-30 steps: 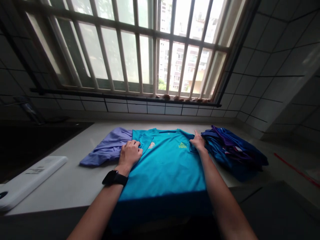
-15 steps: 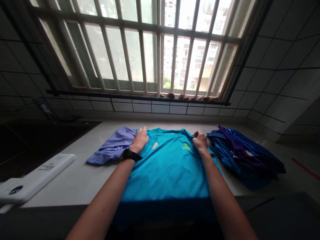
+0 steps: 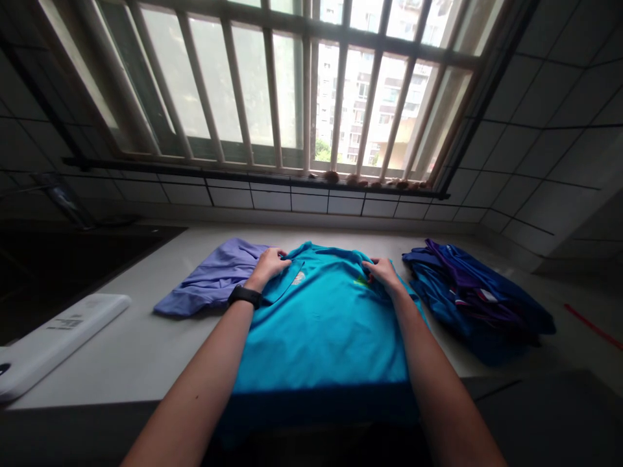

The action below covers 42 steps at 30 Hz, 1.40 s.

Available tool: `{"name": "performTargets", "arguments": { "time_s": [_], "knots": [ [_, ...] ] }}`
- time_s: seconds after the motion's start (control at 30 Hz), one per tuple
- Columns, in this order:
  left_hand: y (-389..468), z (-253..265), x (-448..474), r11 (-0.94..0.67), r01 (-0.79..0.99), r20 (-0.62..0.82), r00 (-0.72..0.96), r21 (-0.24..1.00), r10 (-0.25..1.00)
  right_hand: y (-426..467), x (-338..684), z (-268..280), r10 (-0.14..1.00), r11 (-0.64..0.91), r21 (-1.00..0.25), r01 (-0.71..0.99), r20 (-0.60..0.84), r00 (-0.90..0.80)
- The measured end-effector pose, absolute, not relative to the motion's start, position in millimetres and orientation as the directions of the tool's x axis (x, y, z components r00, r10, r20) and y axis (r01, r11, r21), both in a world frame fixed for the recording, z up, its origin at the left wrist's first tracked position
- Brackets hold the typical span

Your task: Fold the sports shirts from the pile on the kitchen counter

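A turquoise T-shirt [image 3: 326, 331] lies front up on the white counter, its neck toward the window and its lower part hanging over the front edge. My left hand [image 3: 270, 264], with a black watch [image 3: 244, 296] on the wrist, pinches the shirt at its left shoulder. On the other side my right hand [image 3: 383, 272] grips the right shoulder, partly covering the yellow-green chest logo. The cloth between my hands rises in a soft fold at the collar. A lilac garment [image 3: 209, 279] lies just left of the shirt, touching or close to its sleeve.
Several folded dark blue and purple garments [image 3: 477, 298] are piled at the right. A long white device [image 3: 73, 337] lies at the left beside the dark sink [image 3: 97, 250] and its faucet [image 3: 63, 201]. Behind the counter [image 3: 160, 363] is a barred window [image 3: 292, 97].
Both hands have shifted inward along the shoulders. The collar has bunched up and the right hand now covers part of the logo. The view has tilted slightly.
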<state>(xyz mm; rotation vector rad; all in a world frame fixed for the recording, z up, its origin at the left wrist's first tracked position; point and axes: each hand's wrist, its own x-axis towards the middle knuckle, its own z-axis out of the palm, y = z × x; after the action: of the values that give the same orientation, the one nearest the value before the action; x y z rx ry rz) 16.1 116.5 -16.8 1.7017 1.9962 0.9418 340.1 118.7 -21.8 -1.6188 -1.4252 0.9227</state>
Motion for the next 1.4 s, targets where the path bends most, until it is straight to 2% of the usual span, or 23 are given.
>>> {"name": "performTargets", "arguments": {
  "time_s": [0.07,0.17,0.27,0.4,0.47,0.57,0.67,0.77,0.87,0.97,1.07,1.13,1.23,1.4],
  "knots": [
    [114.4,-15.5,20.0,0.063,0.66,0.11,-0.218,0.749,0.97,116.2,338.8,-18.5,0.991,-0.091,-0.914,0.395,-0.044,0.125],
    [112.2,-14.3,24.1,0.043,0.5,0.071,-0.207,0.865,0.976,111.3,336.0,-13.0,0.985,-0.122,-0.97,0.211,-0.091,0.148],
    [111.2,-14.6,25.5,0.032,0.352,0.021,-0.145,0.935,0.989,106.0,334.4,-9.3,0.985,-0.153,-0.985,0.08,-0.146,0.089],
    [110.3,-18.6,22.3,0.033,0.36,0.022,-0.147,0.932,0.989,103.1,334.8,-9.9,0.983,-0.179,-0.983,-0.051,-0.18,0.023],
    [109.1,-20.7,19.4,0.021,0.402,0.057,-0.18,0.915,0.982,104.3,336.0,-11.8,0.99,-0.141,-0.987,-0.073,-0.143,0.02],
    [105.9,-22.2,16.3,0.037,0.461,0.059,-0.192,0.886,0.98,107.7,337.9,-14.7,1.0,-0.011,-1.0,0.002,-0.011,0.008],
    [102.1,-21.7,16.8,0.032,0.582,0.1,-0.194,0.813,0.976,110.9,337.2,-17.1,0.993,0.115,-0.977,0.18,0.11,-0.041],
    [98.0,-20.3,20.3,-0.027,0.665,0.184,-0.167,0.746,0.969,112.7,333.6,-21.1,0.958,0.282,-0.886,0.369,0.239,-0.158],
    [91.8,-17.1,24.4,-0.096,0.669,0.15,-0.024,0.737,0.988,113.5,330.6,-28.0,0.919,0.39,-0.77,0.505,0.291,-0.266],
    [82.2,-10.4,27.6,-0.126,0.679,0.117,0.06,0.724,0.991,113.3,329.4,-35.3,0.915,0.402,-0.695,0.596,0.326,-0.236],
    [69.0,-0.4,28.7,-0.119,0.704,0.091,0.077,0.7,0.993,112.2,327.1,-34.7,0.909,0.402,-0.654,0.64,0.367,-0.197],
    [58.4,7.6,27.9,-0.103,0.719,0.092,0.054,0.687,0.994,110.0,324.0,-25.4,0.923,0.369,-0.629,0.685,0.332,-0.192],
    [39.3,20.6,24.6,-0.1,0.722,0.151,-0.006,0.684,0.989,99.6,320.6,-0.9,0.947,0.307,-0.597,0.741,0.272,-0.174],
    [-4.9,30.8,12.8,-0.224,0.661,0.257,0.049,0.716,0.965,42.7,334.8,19.3,0.92,0.356,-0.615,0.703,0.365,-0.147]
  ]
}}
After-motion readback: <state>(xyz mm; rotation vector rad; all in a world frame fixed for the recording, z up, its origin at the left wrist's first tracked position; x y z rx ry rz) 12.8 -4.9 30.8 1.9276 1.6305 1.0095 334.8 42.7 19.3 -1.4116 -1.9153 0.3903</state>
